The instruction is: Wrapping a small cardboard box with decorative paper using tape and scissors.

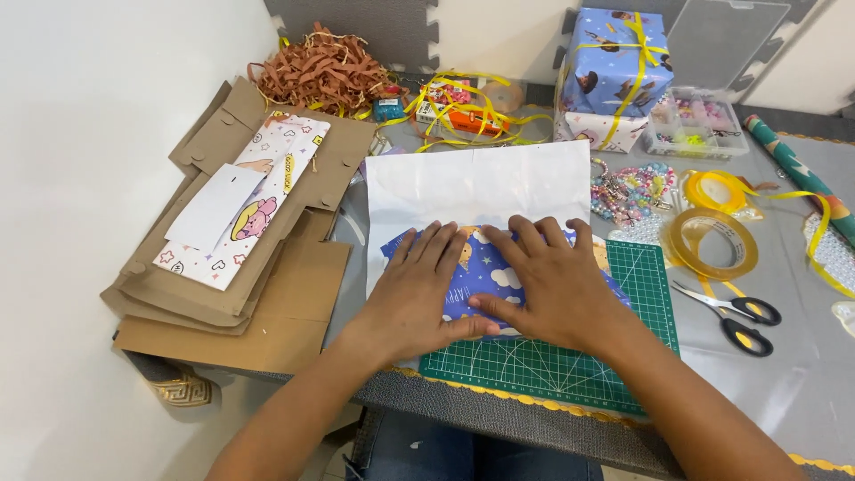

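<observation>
Under both flat, open hands, holding nothing: blue wrapping paper on cutting mat.

— What's under the two hands?
— A wrapped parcel on the paper sheet, which overlaps the cutting mat.
— And beside it?
— Flattened cardboard to the left; tape roll and scissors to the right; a gift box behind

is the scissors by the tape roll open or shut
Open: the scissors lie flat on the grey table, their two black-and-yellow handle loops spread apart and the blades parted.
</observation>
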